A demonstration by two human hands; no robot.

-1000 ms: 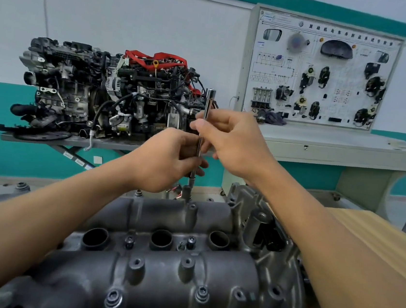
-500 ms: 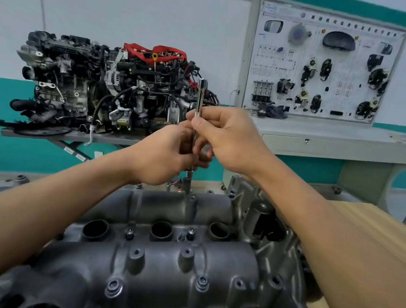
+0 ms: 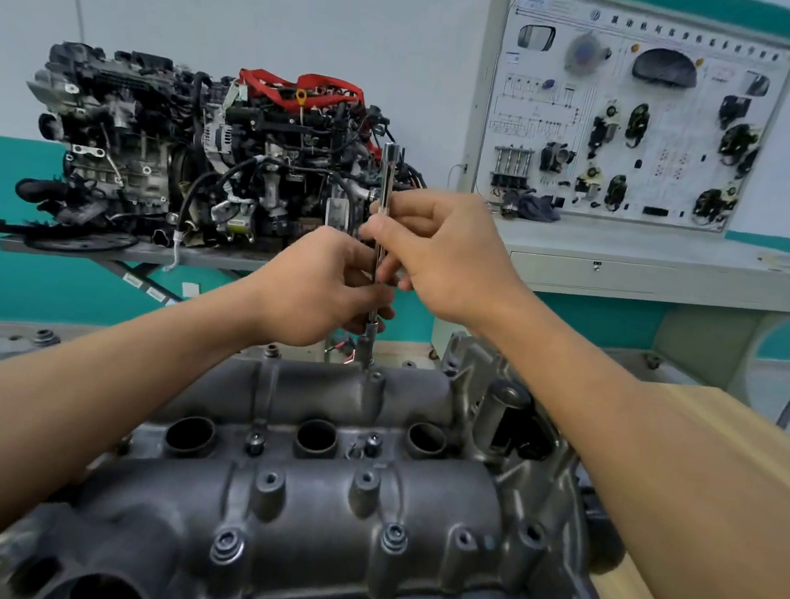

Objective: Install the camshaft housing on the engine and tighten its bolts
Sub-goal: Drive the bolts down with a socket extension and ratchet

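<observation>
The grey cast camshaft housing [image 3: 311, 501] lies across the engine in front of me, with several bolts [image 3: 393, 539] sitting in its bosses. A slim chrome extension bar [image 3: 389, 170] stands upright, its socket end on a bolt at the housing's far edge [image 3: 367, 345]. My left hand [image 3: 320, 286] pinches the lower part of the bar. My right hand [image 3: 443, 250] grips the bar higher up, fingers curled round its knurled section.
A wooden workbench top [image 3: 687, 480] runs along the right. Behind stand a complete engine on a stand [image 3: 192, 163], a white training panel with electrical parts [image 3: 636, 110] and its grey desk [image 3: 658, 265]. Three spark plug wells [image 3: 316, 437] open along the housing's middle.
The bar stays upright on the same far bolt. Both hands keep hold of it; the fingers have shifted slightly round it. The camera view has shifted a little.
</observation>
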